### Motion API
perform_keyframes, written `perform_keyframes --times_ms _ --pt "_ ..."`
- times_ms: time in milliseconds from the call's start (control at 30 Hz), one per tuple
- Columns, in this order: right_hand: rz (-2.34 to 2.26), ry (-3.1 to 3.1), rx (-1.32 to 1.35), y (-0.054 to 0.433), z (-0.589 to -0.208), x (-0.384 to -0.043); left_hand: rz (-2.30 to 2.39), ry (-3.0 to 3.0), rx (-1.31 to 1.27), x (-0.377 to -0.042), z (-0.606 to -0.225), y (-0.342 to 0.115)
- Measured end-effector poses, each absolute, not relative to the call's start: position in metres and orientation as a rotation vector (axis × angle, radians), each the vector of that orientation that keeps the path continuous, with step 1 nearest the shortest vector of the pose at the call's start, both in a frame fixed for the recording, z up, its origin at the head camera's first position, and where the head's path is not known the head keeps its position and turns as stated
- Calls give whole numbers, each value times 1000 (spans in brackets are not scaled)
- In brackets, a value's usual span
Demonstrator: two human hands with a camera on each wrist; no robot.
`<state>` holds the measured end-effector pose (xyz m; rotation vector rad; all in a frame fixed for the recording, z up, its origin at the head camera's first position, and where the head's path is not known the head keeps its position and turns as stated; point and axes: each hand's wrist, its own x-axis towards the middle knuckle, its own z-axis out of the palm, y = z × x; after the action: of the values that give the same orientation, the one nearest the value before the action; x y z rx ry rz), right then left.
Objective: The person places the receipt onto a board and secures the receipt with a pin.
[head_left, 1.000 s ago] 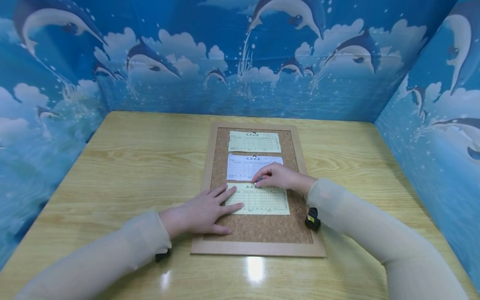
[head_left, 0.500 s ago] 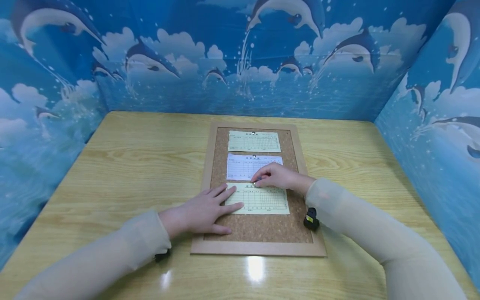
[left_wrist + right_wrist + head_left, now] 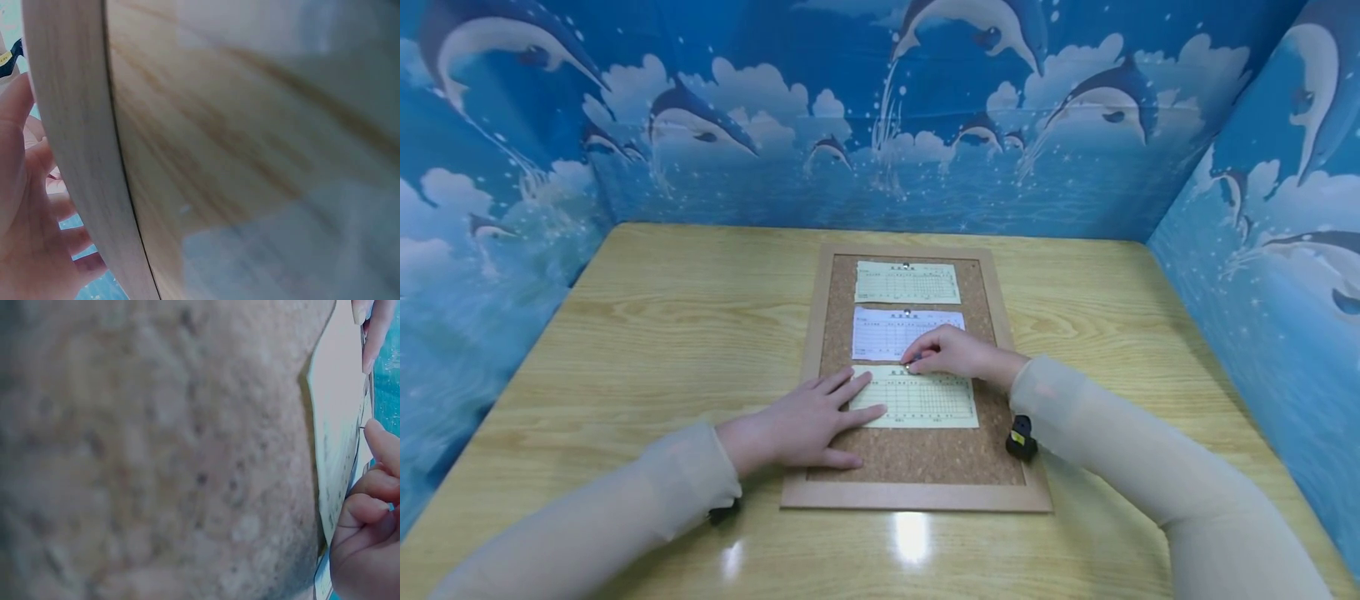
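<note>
A framed corkboard (image 3: 917,458) lies flat on the table with three printed paper slips in a column. My left hand (image 3: 808,421) rests with spread fingers on the left part of the lowest, pale green slip (image 3: 928,404). At that slip's top edge, my right hand (image 3: 951,352) pinches a small silvery pushpin (image 3: 908,367) between thumb and fingers. In the right wrist view the thin needle (image 3: 362,428) shows at the thumb tip, against the paper. A lilac slip (image 3: 876,335) lies above, partly covered by the right hand. The upper green slip (image 3: 887,287) is at the far end.
Pins hold the upper two slips at their top edges. Wooden tabletop (image 3: 700,308) surrounds the board. A curtain (image 3: 865,192) printed with dolphins closes off the back and sides. Black wrist devices sit under both sleeves, the right one (image 3: 1022,437) beside the board's frame.
</note>
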<state>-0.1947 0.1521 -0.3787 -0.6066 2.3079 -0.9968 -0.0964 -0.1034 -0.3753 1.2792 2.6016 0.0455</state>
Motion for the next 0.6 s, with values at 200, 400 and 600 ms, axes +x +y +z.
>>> perform_keyframes --times_ms 200,400,600 --pt "-993 2309 -596 152 -379 -195 51 2603 1276 -96 -376 -104" --pt "-1022 2298 -594 153 -378 -194 50 2602 1276 -96 -375 -104" --pt "-1041 2291 -597 153 -377 -194 48 2604 1281 -96 -374 -104"
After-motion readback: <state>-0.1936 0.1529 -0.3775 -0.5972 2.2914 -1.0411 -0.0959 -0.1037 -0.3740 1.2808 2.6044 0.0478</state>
